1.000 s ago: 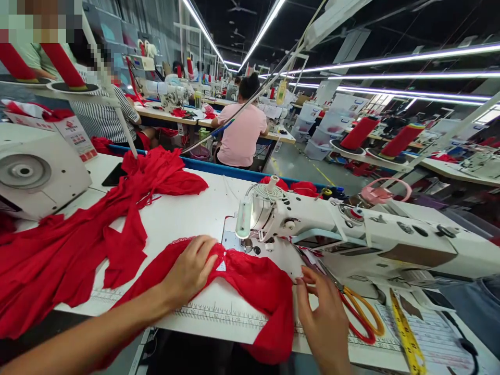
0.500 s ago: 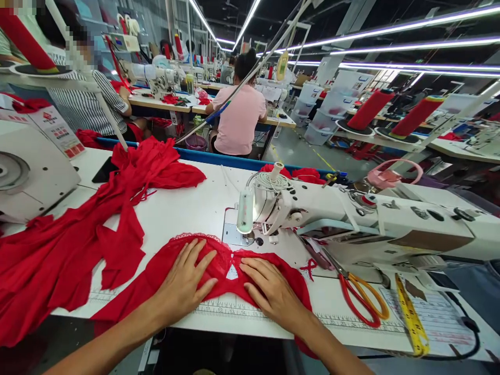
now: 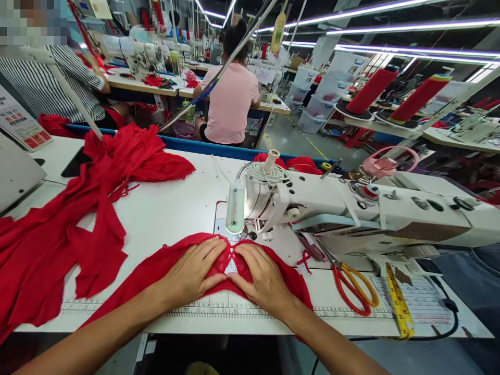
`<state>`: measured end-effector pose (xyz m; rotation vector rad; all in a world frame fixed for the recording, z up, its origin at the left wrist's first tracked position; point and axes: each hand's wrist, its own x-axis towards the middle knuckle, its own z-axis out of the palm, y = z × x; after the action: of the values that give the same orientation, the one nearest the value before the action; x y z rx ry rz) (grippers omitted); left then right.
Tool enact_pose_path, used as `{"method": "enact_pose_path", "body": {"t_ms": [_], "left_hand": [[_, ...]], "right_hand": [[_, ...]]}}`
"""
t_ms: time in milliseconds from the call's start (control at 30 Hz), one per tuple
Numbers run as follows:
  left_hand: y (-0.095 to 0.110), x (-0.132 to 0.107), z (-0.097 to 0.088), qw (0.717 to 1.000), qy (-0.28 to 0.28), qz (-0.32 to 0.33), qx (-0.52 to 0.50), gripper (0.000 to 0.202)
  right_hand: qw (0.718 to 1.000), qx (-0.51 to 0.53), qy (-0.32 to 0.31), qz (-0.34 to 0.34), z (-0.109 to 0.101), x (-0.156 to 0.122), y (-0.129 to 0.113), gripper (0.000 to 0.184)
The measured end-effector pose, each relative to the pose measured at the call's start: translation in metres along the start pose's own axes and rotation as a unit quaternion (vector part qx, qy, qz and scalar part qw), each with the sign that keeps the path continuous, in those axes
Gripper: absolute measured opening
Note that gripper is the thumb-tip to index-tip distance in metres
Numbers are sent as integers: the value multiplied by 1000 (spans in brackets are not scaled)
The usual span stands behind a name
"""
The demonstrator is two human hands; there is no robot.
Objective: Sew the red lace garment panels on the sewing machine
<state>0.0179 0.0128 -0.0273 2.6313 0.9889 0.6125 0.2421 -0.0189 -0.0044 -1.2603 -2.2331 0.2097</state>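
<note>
A red lace garment piece (image 3: 152, 265) lies on the white table (image 3: 175, 208) just in front of the sewing machine's needle (image 3: 250, 229). My left hand (image 3: 193, 271) rests flat on its left half, fingers stretched toward the needle. My right hand (image 3: 261, 278) lies flat on its right half, fingers spread. The fingertips of both hands nearly meet at the garment's middle, where a small white label shows. Neither hand grips anything.
A white sewing machine (image 3: 351, 213) spans the right. Red-and-orange-handled scissors (image 3: 351, 284) and a yellow tape measure (image 3: 398, 302) lie to my right. A heap of red fabric (image 3: 78, 208) covers the left of the table. Other people sit sewing at tables beyond.
My right hand came off the table near the scissors onto the garment's right half. Both hands then slid the piece closer to the needle, fingertips drawing together.
</note>
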Motion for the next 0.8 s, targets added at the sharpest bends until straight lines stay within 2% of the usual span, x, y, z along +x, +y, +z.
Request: {"method": "enact_pose_path", "body": {"t_ms": [67,200,367,800], "left_hand": [[-5,0,-2,1000,-22,-2,5,61],[-2,0,-5,999,-22,-23,24,60],[3,0,-9,998,-49,3,39,41],[-2,0,-14,1000,-29,11,0,27]], "right_hand": [[1000,-17,1,7,2,-3,3,43],[999,-35,7,28,5,-9,4,53],[998,-26,-4,51,5,-10,4,57],[997,-19,-31,69,4,-12,7,62]]}}
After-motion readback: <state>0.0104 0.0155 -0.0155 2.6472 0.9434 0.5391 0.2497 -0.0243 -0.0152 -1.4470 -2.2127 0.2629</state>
